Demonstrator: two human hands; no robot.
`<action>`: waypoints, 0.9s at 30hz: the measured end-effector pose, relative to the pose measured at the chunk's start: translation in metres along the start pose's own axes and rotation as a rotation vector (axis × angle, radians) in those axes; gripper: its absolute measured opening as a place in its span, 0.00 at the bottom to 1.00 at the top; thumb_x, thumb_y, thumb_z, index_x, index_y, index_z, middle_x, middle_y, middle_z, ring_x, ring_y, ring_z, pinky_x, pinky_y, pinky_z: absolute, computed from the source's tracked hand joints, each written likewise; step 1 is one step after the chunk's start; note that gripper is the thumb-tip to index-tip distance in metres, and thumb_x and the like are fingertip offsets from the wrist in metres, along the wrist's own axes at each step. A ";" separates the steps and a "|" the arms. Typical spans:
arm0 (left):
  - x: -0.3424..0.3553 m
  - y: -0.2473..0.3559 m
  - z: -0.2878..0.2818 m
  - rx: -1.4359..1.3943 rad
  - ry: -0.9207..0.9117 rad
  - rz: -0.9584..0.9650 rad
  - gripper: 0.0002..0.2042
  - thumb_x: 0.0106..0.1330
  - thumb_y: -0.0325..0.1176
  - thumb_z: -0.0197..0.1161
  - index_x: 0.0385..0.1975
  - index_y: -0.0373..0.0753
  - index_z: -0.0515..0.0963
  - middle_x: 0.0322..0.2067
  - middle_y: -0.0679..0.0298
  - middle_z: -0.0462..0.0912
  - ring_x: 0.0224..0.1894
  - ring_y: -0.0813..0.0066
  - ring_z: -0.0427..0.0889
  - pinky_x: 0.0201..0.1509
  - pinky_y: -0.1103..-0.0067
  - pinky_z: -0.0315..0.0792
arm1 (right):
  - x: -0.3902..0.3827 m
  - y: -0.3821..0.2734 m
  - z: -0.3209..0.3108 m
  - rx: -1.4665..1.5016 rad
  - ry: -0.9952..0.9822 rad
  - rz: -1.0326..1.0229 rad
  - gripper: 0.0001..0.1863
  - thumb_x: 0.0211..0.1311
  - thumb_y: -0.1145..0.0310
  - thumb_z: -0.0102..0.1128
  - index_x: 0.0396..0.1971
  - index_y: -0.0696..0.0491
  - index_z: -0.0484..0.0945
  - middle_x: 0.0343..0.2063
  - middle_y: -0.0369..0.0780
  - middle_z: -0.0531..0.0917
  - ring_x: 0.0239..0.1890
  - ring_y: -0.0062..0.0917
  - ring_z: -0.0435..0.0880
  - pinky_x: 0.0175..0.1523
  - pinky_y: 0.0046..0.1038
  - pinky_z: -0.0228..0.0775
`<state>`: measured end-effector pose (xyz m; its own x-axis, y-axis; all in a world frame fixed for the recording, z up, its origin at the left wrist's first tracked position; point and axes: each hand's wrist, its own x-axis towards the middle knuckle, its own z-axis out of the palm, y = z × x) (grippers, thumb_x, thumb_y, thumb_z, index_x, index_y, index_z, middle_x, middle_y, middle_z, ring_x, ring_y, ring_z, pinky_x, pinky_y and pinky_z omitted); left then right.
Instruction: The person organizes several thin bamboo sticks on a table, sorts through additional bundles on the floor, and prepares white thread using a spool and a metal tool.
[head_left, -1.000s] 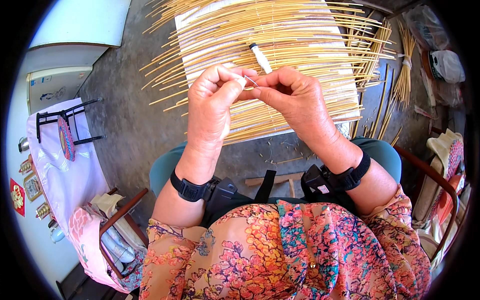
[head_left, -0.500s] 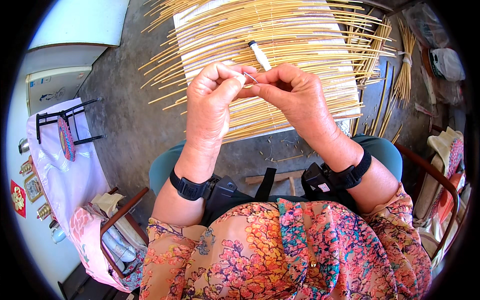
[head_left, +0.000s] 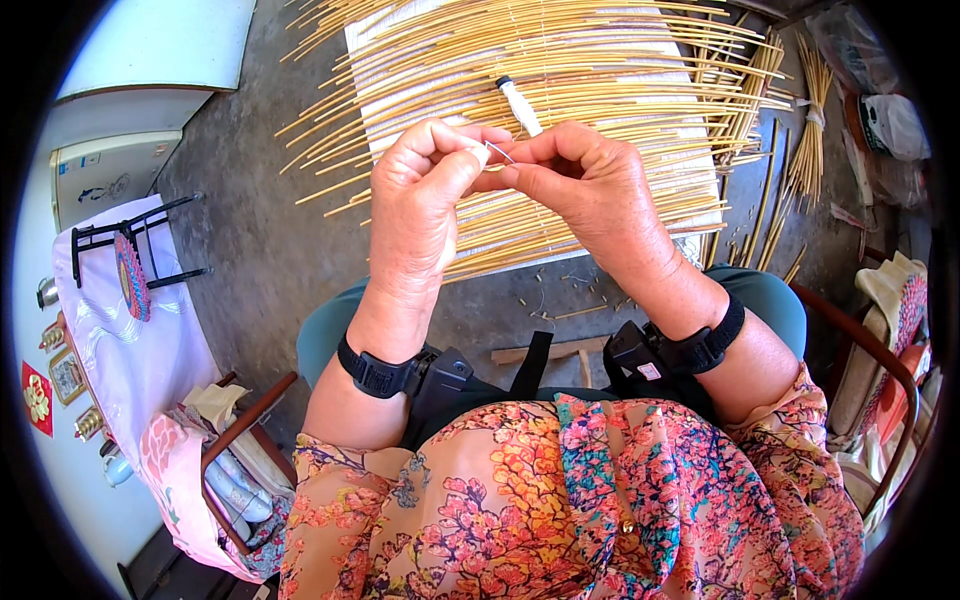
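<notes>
Close together above the rows of thin straw-coloured sticks (head_left: 450,115), both my hands are closed in pinches. My right hand (head_left: 590,185) grips one end of a thin, shiny needle (head_left: 499,152) between thumb and forefinger. The needle slants up and left toward my left hand (head_left: 425,180), whose thumb and forefinger are pressed together. A small white bit shows at the left thumb tip; whether it is thread or nail I cannot tell. Just beyond my fingertips, a narrow white thing with a black end (head_left: 518,105) lies on the sticks.
Beneath the sticks is a white-topped table (head_left: 375,135). Tied stick bundles (head_left: 812,130) lie on the floor at right, with stick offcuts (head_left: 580,300) below the table's near edge. Wooden-armed chairs (head_left: 245,440) stand at both sides; a black-legged stool (head_left: 130,270) is at left.
Both hands have shifted very slightly left and up along with the needle. The pinches look the same, and the sticks and white thing lie as before.
</notes>
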<state>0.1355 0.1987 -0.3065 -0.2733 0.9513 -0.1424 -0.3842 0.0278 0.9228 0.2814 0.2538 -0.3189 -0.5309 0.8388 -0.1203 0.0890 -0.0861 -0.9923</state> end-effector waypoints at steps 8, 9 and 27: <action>0.000 0.000 -0.001 0.026 -0.004 0.000 0.04 0.59 0.20 0.50 0.24 0.34 0.71 0.34 0.52 0.79 0.34 0.73 0.81 0.39 0.77 0.79 | 0.000 0.002 0.000 -0.039 0.006 -0.030 0.05 0.54 0.73 0.62 0.29 0.59 0.79 0.23 0.31 0.78 0.26 0.10 0.71 0.30 0.13 0.63; 0.000 -0.001 -0.001 0.019 -0.006 0.002 0.04 0.59 0.20 0.50 0.24 0.34 0.71 0.34 0.52 0.79 0.34 0.73 0.81 0.39 0.77 0.80 | 0.000 0.002 0.000 -0.032 0.005 -0.023 0.05 0.54 0.73 0.62 0.29 0.59 0.79 0.23 0.31 0.78 0.26 0.10 0.71 0.30 0.13 0.63; 0.000 -0.002 -0.004 0.023 -0.014 0.002 0.04 0.60 0.21 0.50 0.25 0.34 0.72 0.34 0.51 0.79 0.34 0.72 0.81 0.39 0.77 0.80 | 0.000 0.006 0.003 0.013 0.038 -0.074 0.05 0.51 0.74 0.62 0.25 0.60 0.78 0.20 0.34 0.77 0.24 0.12 0.72 0.27 0.17 0.66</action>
<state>0.1328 0.1974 -0.3101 -0.2614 0.9556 -0.1361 -0.3637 0.0331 0.9309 0.2791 0.2514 -0.3252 -0.5036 0.8627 -0.0459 0.0397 -0.0300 -0.9988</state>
